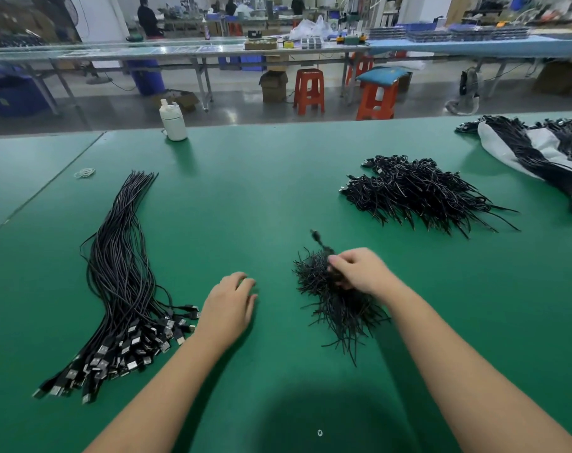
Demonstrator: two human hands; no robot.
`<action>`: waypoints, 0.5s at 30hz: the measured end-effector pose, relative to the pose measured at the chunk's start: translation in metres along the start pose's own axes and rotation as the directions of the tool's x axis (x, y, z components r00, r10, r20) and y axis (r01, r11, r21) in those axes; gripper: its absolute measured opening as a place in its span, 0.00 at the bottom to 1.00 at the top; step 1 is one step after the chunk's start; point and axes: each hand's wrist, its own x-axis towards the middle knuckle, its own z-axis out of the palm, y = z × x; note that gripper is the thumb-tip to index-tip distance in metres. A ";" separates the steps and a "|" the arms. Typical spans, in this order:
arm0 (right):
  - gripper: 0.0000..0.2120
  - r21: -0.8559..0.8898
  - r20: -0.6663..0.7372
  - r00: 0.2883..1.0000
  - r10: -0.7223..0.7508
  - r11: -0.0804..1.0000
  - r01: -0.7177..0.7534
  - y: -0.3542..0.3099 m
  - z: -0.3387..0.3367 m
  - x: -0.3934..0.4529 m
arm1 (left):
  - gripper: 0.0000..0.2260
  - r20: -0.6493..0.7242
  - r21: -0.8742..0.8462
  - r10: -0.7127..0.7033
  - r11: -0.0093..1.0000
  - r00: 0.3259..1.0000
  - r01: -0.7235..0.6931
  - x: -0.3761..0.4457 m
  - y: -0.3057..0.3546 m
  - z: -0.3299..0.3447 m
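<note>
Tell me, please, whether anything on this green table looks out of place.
Only small things: loose rubber bands lie alone at the far left, and black cables spill from the white bag at far right.

The green mat (278, 191) looks smooth with a soft sheen, and the wire ties (337, 308) heaped on it are thin black strands, matt and seemingly plastic-coated. Left of the ties, the cable bundle (121, 256) has smooth, faintly glossy black jackets ending in bright bare-metal plugs (130, 351). Far beyond the ties stands a glossy white plastic bottle (173, 122), and far right of them lies a crinkled white plastic sheet (494, 138).
</note>
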 end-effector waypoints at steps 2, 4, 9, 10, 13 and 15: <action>0.18 -0.336 -0.146 0.988 0.057 0.936 -0.104 0.027 -0.029 0.005 | 0.09 0.065 0.105 -0.040 0.994 0.997 0.034 -0.009 -0.012 0.009; 0.18 -0.473 -0.282 0.950 0.137 0.841 -0.262 0.057 -0.055 0.006 | 0.08 0.099 0.158 -0.036 0.987 0.994 0.020 -0.016 -0.018 0.014; 0.19 -0.577 -0.418 0.867 0.272 0.658 -0.484 0.115 -0.079 -0.001 | 0.08 0.117 0.192 -0.074 0.980 0.990 0.051 -0.012 -0.019 0.016; 0.20 -0.594 -0.416 0.865 0.282 0.636 -0.493 0.122 -0.078 -0.002 | 0.09 0.142 0.203 -0.087 0.977 0.986 0.057 -0.009 -0.020 0.016; 0.22 -0.657 -0.441 0.862 0.250 0.564 -0.500 0.126 -0.073 -0.006 | 0.15 0.228 0.246 -0.074 0.969 0.971 0.016 -0.003 -0.028 0.016; 0.23 -0.694 -0.520 0.849 0.100 0.530 -0.487 0.122 -0.072 -0.005 | 0.17 0.292 0.245 -0.051 0.969 0.955 -0.023 -0.002 -0.035 0.012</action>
